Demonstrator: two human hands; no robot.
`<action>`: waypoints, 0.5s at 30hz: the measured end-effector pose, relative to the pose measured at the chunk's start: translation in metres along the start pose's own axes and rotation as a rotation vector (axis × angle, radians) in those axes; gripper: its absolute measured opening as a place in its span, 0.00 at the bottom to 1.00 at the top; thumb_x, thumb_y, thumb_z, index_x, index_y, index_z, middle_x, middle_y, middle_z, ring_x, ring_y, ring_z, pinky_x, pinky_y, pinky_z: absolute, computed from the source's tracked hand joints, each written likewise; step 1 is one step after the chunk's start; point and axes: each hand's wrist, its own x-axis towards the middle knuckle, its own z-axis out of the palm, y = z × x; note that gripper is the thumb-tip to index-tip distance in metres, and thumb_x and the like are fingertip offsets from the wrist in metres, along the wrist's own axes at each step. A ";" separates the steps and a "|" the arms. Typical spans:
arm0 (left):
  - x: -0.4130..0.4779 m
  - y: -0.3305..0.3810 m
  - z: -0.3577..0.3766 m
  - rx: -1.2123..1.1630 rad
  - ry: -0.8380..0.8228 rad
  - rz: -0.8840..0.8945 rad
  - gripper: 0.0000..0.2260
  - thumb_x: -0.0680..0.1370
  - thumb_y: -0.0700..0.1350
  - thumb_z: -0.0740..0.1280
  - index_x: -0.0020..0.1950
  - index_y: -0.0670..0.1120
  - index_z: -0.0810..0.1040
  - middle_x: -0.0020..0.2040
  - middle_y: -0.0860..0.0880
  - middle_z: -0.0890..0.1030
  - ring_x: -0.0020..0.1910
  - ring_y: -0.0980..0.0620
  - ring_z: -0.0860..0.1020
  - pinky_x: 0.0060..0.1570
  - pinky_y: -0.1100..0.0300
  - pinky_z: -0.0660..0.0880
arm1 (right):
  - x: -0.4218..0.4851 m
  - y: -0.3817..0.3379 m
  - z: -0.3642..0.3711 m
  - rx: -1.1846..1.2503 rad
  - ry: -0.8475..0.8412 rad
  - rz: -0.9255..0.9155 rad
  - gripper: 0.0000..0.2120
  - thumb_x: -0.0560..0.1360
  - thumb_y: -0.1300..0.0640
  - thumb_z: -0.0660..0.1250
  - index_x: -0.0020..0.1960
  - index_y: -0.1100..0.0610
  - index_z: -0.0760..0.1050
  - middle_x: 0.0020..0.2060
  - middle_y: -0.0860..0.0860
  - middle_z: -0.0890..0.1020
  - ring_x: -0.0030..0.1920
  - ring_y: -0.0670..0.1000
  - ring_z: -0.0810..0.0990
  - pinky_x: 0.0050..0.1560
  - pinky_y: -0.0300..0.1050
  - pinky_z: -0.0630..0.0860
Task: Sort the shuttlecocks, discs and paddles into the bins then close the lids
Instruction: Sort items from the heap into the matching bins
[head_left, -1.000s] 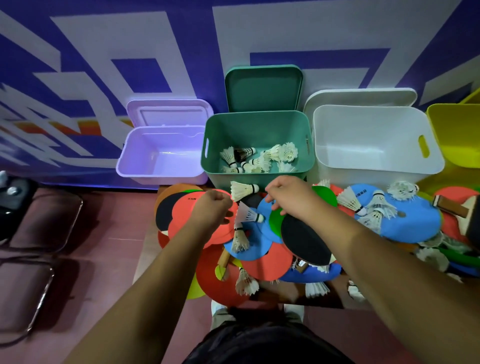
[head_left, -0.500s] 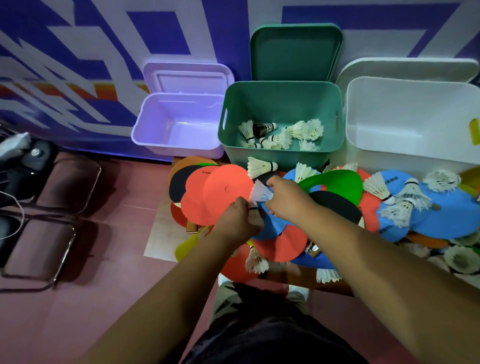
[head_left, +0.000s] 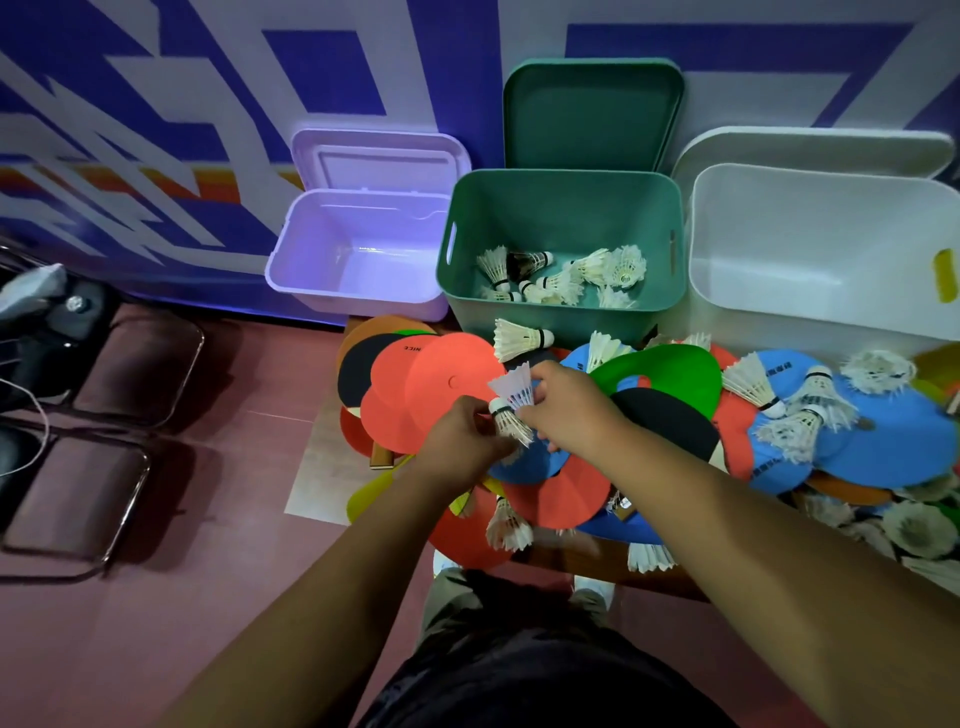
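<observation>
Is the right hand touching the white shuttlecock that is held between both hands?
Touching. The head view shows the right hand pinching the feathers of the shuttlecock, with no gap between them.

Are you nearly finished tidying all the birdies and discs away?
Not nearly. Done: a few shuttlecocks lie in the green bin. In hand: the left hand pinches a shuttlecock, and the right hand grips a white shuttlecock. Left: many loose shuttlecocks, the discs and the paddles lie unsorted. The purple bin and white bin show nothing inside, and the lids stand open.
</observation>
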 end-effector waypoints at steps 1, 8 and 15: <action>0.000 0.004 -0.003 -0.068 -0.005 -0.009 0.18 0.77 0.42 0.76 0.64 0.46 0.75 0.47 0.52 0.83 0.42 0.53 0.81 0.41 0.60 0.78 | -0.002 -0.003 -0.005 0.065 -0.007 0.011 0.15 0.76 0.61 0.73 0.61 0.54 0.75 0.47 0.51 0.83 0.33 0.55 0.84 0.30 0.52 0.83; 0.008 0.033 -0.025 -0.450 0.028 -0.025 0.11 0.82 0.36 0.68 0.65 0.39 0.75 0.51 0.40 0.82 0.40 0.50 0.84 0.41 0.53 0.84 | -0.009 -0.020 -0.044 0.315 0.091 0.005 0.14 0.78 0.60 0.74 0.62 0.57 0.78 0.44 0.50 0.84 0.38 0.52 0.83 0.40 0.55 0.85; 0.026 0.082 -0.052 -0.528 0.100 0.065 0.07 0.83 0.40 0.68 0.59 0.40 0.80 0.49 0.37 0.82 0.37 0.48 0.82 0.48 0.48 0.85 | -0.005 -0.033 -0.098 0.400 0.358 0.026 0.15 0.75 0.53 0.75 0.59 0.49 0.75 0.50 0.48 0.83 0.48 0.54 0.86 0.52 0.59 0.85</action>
